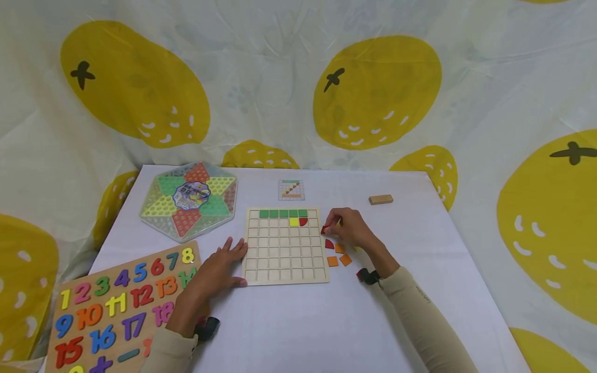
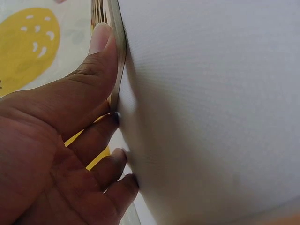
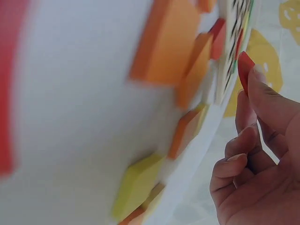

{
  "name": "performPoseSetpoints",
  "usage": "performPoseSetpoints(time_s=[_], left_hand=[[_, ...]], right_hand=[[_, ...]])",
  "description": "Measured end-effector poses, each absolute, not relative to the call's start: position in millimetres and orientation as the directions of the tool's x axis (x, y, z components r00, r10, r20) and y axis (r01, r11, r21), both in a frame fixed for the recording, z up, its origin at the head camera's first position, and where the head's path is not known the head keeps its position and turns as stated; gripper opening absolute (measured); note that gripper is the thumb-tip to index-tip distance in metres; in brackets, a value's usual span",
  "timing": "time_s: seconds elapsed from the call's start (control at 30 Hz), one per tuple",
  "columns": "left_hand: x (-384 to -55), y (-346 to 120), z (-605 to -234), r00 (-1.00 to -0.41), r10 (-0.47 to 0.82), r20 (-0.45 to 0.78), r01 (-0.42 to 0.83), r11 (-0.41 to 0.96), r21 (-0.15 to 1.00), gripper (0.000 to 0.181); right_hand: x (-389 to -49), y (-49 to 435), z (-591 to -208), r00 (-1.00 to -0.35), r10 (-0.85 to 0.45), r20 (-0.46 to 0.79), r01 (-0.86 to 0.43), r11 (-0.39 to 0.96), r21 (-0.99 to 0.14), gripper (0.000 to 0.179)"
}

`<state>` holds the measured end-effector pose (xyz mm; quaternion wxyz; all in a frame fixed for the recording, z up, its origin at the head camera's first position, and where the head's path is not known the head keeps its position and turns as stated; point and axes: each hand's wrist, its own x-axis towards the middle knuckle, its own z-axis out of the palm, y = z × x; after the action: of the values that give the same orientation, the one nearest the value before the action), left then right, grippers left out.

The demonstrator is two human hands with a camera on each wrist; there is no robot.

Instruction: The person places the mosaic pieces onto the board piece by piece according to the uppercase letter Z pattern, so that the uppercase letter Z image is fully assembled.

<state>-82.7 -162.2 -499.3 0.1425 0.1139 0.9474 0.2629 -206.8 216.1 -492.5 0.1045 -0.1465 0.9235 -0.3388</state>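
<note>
My right hand pinches a red quarter-round tile between thumb and fingertips, just off the right edge of a wooden grid board. Against the board's left edge rests my left hand, fingers spread and thumb near the lower left corner. Several green square tiles lie along the top row. Under them sit a yellow square tile and, beside it, another red quarter-round tile. Loose by the right hand are a red tile, several orange tiles and yellow tiles, partly hidden by the hand in the head view.
Behind the board lies a small pattern card. A small wooden block is at the back right. A star-patterned game board stands back left, and a wooden number board lies front left, partly under the left forearm.
</note>
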Motion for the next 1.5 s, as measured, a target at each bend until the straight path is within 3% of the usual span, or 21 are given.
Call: performPoseSetpoints(time_s=[0.5,0.83,1.3,1.5], left_hand=[[-82.7,-161.9,-498.7,-0.933,0.293,-0.208,0.141,0.831,0.539,0.100],[-83.3,-161.4,-500.0,-0.931,0.296,-0.212,0.138,0.825,0.548,0.100],[-83.7,-162.5,-500.4,-0.933,0.293,-0.211,0.140,0.831,0.538,0.101],[-83.5,-162.2,-499.0,-0.933,0.290,-0.215,0.137,0.835,0.532,0.101]], right_hand=[[-211.4,158.4,-492.2,-0.914,-0.395,-0.091,-0.220,0.671,-0.708,0.012],[-212.9,137.3,-495.7,-0.925,-0.354,-0.139,-0.179,0.727,-0.662,0.013],[-213.0,124.4,-499.7,-0.930,-0.341,-0.135,-0.219,0.812,-0.541,0.017],[-213.3,131.7,-497.8,-0.919,-0.378,-0.116,-0.245,0.775,-0.582,0.013]])
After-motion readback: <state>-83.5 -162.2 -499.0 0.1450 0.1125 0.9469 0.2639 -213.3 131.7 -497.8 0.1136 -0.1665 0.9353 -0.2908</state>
